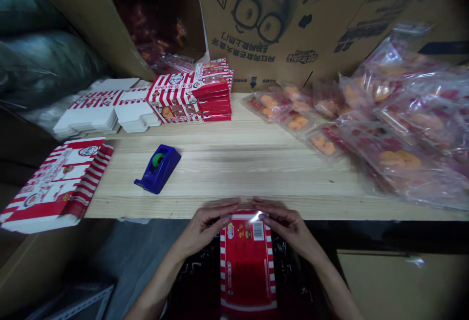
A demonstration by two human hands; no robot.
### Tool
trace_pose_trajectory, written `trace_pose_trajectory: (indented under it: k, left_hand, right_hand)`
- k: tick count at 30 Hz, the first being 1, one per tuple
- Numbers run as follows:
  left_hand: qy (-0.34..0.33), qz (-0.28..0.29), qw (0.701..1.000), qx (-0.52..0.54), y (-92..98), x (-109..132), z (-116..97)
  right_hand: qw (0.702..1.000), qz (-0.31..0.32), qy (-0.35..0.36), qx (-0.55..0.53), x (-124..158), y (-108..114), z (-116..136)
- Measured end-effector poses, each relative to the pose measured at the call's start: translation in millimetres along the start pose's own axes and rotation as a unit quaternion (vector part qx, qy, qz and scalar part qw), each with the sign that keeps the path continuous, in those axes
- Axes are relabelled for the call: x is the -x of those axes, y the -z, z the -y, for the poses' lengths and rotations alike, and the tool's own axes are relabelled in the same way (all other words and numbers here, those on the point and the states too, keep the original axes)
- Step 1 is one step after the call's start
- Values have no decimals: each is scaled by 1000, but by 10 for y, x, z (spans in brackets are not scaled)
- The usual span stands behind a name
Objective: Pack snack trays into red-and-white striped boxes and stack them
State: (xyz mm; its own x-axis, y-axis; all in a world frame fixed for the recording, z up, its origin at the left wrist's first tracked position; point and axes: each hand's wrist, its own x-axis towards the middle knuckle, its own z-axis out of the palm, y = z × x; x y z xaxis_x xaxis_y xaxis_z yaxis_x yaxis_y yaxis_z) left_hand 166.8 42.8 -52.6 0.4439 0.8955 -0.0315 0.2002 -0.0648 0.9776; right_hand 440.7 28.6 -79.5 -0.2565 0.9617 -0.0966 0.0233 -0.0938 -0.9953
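Observation:
A red carton with white-striped edges [247, 266] and a barcode sits upright-facing at the table's front edge, close to my body. My left hand [205, 227] grips its upper left corner, thumb on the printed face and fingers along the top edge. At the upper right corner my right hand [291, 227] grips it the same way. The fingertips of both hands nearly meet above the top edge. What lies behind the carton's face is hidden.
A blue tape dispenser [159, 168] stands left of centre. Flat red-and-white cartons [91, 110] and a stack of folded ones [194, 93] lie behind it. One carton [60, 181] overhangs the left edge. Clear packs with orange pieces [399, 154] pile up right, before a large cardboard box [286, 32].

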Motion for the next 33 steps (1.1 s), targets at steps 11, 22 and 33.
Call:
trace_pose_trajectory:
  k: [11, 22, 33]
  left_hand:
    - [-84, -161, 981, -73, -344, -143, 141]
    - [-81, -61, 992, -78, -110, -87, 148]
    - [125, 91, 981, 115, 84, -266, -210]
  right_hand:
    - [993, -72, 51, 76, -179, -184, 60]
    - [989, 8, 89, 117, -145, -100, 122]
    - [975, 197, -95, -27, -279, 144, 466]
